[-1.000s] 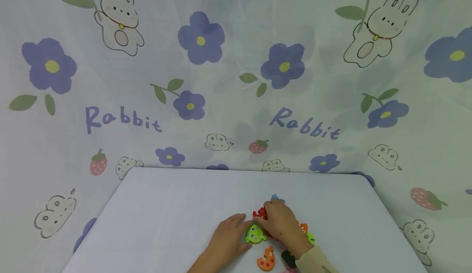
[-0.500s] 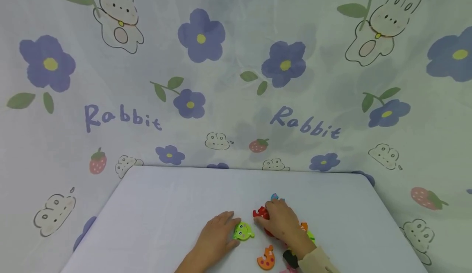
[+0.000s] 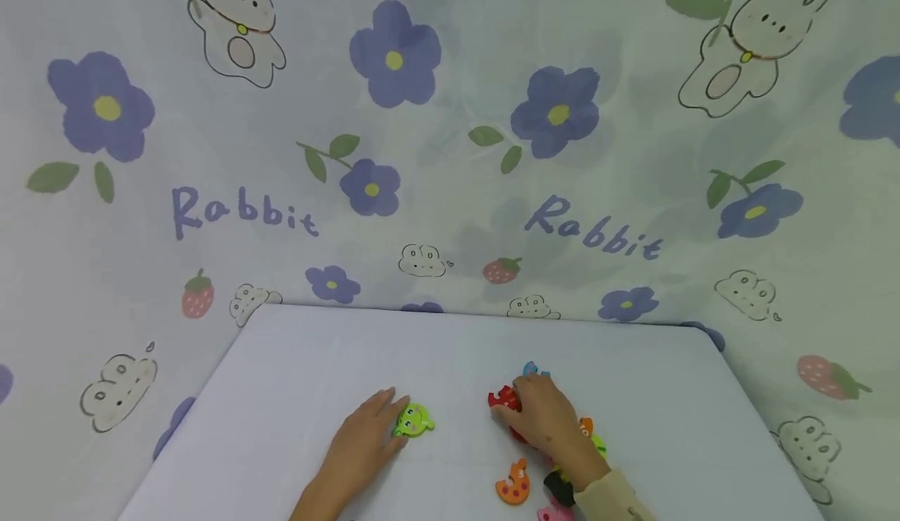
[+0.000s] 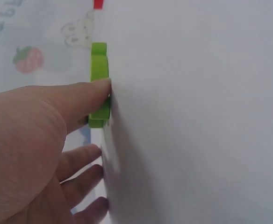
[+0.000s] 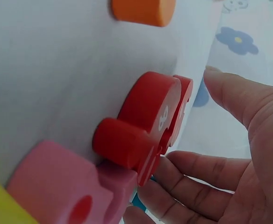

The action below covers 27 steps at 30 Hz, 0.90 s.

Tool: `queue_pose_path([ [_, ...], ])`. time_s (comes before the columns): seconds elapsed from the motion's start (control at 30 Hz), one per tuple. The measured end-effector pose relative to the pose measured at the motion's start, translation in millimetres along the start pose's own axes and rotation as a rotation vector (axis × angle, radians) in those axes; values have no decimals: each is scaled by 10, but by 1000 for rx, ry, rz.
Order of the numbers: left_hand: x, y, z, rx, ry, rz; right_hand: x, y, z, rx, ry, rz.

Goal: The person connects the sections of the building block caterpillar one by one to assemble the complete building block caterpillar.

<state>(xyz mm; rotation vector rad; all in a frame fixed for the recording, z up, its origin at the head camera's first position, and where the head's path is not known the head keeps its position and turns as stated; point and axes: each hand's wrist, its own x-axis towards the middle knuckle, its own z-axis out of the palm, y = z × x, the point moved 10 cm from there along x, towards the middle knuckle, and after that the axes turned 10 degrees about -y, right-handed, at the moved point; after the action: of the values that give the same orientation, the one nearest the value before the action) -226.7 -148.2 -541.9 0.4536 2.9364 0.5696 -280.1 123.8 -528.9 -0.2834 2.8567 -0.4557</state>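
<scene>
Thumb and forefinger of my left hand [image 3: 362,435] pinch a green animal-faced toy piece [image 3: 415,421] at its left side, on the white table. In the left wrist view the thumb presses the edge of the green piece [image 4: 99,65] while the other fingertips rest at the table. My right hand [image 3: 544,415] hovers around a cluster of toy pieces, partly covering them. In the right wrist view its thumb stands apart, and its relaxed fingers reach beside a red piece marked with an 8 [image 5: 150,105]. A second red piece [image 5: 182,105] lies behind that one.
An orange spotted piece [image 3: 513,486] lies nearer the front edge. Close to the right forearm are a black piece [image 3: 558,488], a pink piece [image 3: 555,512] and an orange-and-green part of the cluster. A blue piece [image 3: 532,368] shows beyond the right hand. A rabbit-print cloth [image 3: 450,154] hangs behind the table.
My left hand has slid the green piece leftward, away from the red pieces. The right hand has stayed over the cluster. The head view has shifted slightly.
</scene>
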Motion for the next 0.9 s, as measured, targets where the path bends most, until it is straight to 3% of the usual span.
queue_pose_path([
  [0.23, -35, -239, 27, -104, 41, -27, -8, 5, 35, -8, 24, 19],
  [0.6, -33, -275, 75, -216, 119, 42, 12, -7, 35, -70, 52, 22],
  [0.9, -81, -312, 45, -253, 178, 71, 41, -32, 61, -75, 45, -2],
])
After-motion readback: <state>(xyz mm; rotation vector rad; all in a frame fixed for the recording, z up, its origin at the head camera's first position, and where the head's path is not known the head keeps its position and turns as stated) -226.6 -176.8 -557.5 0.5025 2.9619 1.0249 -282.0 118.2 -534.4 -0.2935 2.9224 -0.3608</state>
